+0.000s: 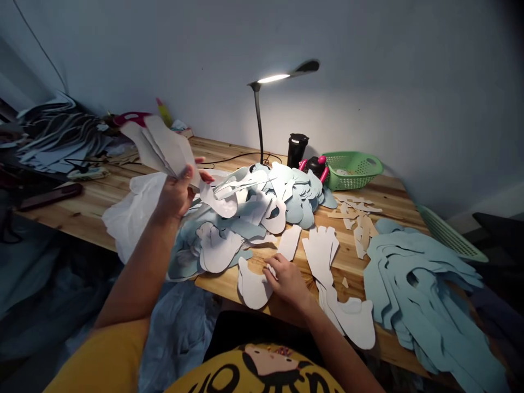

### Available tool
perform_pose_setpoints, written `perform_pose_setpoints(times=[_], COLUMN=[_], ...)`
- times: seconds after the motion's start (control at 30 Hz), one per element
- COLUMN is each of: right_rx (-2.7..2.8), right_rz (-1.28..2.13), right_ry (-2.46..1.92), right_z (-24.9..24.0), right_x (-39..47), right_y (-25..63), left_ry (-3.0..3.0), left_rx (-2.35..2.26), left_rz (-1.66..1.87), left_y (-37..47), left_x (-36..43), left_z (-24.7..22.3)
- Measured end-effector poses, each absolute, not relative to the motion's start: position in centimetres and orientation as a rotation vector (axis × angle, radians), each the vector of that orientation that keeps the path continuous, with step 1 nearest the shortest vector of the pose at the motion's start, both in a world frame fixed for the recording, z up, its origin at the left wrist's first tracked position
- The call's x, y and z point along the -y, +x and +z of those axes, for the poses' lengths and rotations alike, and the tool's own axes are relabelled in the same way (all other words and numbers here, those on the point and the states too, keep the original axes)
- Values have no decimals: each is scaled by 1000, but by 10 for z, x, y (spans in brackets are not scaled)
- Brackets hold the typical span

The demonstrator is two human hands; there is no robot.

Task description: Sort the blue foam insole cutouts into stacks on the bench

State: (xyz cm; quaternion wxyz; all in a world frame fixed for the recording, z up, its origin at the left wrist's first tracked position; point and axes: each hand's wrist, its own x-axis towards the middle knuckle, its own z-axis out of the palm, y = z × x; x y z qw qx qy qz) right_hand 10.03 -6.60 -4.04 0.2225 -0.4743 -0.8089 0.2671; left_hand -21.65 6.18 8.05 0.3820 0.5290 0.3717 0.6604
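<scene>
My left hand (pixel 180 191) is raised over the left part of the table, closed round a small stack of white cut pieces (pixel 164 144) that fan out at the top. My right hand (pixel 286 278) rests near the table's front edge, its fingers bent over a white curved piece stack (pixel 254 286); whether it grips the stack is unclear. To its right lies another stack of long white pieces (pixel 323 256) with a curved end. A large heap of white and pale blue pieces (pixel 262 207) spreads between and beyond my hands.
Behind the heap stand a lit desk lamp (pixel 258 120), a black cup (pixel 297 150) and a green basket (pixel 352 169). Pale blue sheets (pixel 426 295) hang over the right edge. Small scraps (pixel 362 229) lie near them. A white plastic bag (pixel 139 213) sits left.
</scene>
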Motion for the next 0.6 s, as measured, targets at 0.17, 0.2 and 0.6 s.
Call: perform_pose_setpoints(times=[0.17,0.2,0.6], right_rx=[1765,1670,862], right_rz=[926,981,1486], right_ry=[-1168,-1155,-951], right_z=[-14,-8,-2], right_x=[53,51,5], right_y=[94,91,81], left_ry=[1006,956,402], left_rx=[-835,-832,-678], left_rz=[1625,1604,1461], left_y=[-197,-186,-104], left_x=[-59,-58,-52], left_z=[105,103,53])
